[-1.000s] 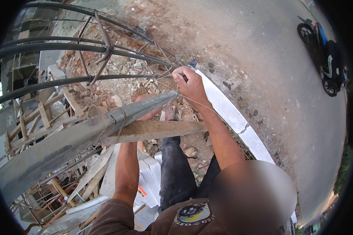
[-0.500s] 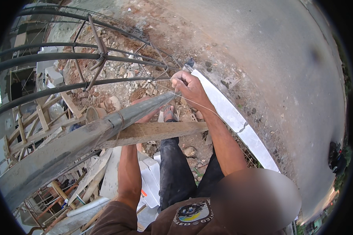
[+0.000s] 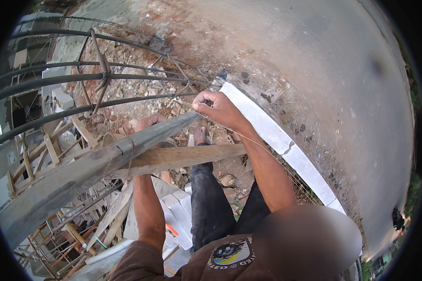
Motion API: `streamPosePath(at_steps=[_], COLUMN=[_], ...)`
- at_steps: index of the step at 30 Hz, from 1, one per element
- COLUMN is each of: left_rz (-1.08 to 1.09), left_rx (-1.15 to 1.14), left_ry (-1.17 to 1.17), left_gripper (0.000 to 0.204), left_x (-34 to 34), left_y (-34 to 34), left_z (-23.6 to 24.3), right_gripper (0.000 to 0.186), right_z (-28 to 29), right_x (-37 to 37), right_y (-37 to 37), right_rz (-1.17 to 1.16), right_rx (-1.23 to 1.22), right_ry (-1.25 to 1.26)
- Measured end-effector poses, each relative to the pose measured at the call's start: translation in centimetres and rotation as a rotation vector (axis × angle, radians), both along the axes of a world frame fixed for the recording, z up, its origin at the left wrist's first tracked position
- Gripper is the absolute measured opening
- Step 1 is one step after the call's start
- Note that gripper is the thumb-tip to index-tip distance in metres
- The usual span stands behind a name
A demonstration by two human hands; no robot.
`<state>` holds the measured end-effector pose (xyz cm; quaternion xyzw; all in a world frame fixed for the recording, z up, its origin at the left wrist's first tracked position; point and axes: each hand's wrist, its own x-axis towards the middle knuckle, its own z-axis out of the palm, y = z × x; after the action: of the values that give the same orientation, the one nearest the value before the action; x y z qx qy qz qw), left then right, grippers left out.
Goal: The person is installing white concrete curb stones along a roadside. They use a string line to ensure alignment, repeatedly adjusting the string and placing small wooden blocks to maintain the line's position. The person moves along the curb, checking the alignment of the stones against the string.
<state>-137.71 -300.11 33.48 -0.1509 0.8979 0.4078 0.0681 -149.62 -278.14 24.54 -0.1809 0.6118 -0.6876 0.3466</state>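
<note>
My right hand [image 3: 215, 108] is closed in a pinch on a thin string [image 3: 184, 102], just past the tip of a long grey beam [image 3: 84, 171]. From those fingers the string runs left toward the steel bars and also back along my right forearm. My left hand [image 3: 150, 122] is at the far side of the grey beam, which hides part of its fingers, so I cannot tell whether it grips anything. A wooden board [image 3: 187, 158] crosses beneath the beam, above my legs. A loop of cord [image 3: 132, 147] circles the beam.
Long dark rebars [image 3: 42, 83] with bent stirrups [image 3: 103, 75] tied on extend from the left. A cracked white slab edge [image 3: 286, 145] curves along the right, beside the grey pavement [image 3: 342, 84]. Rubble [image 3: 131, 86] covers the ground ahead; timber scraps and white blocks [image 3: 176, 213] lie lower left.
My left hand has moved left and up along the beam, and more of it shows above the edge. My right hand, still pinching the string, has shifted slightly left.
</note>
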Motion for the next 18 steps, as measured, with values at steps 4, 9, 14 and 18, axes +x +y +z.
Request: streamPosePath(at_steps=[4,9,14,18], left_rz=[0.022,0.065,-0.013,-0.029], left_rx=[0.146,0.081,-0.057,-0.171], left_ry=[-0.109,-0.184,-0.006,0.15], left_gripper=[0.012,0.016,0.017,0.017], left_x=[-0.9,-2.4,-2.6,-2.0], left_y=[-1.7,-1.3,-2.5,-4.1], left_z=[0.4,1.1,0.6,-0.3], right_gripper=[0.029,0.03,0.03,0.026], right_z=[0.9,2.3,3.7,5.0], right_x=[-0.4,0.0,-1.0,-3.0], right_y=[1.1,3.3,4.1,5.9], right_rz=[0.074,0.242,-0.033,-0.243], right_rx=[0.101,0.001,-0.074,-0.217], right_ry=[-0.026,-0.047,-0.112,-0.336])
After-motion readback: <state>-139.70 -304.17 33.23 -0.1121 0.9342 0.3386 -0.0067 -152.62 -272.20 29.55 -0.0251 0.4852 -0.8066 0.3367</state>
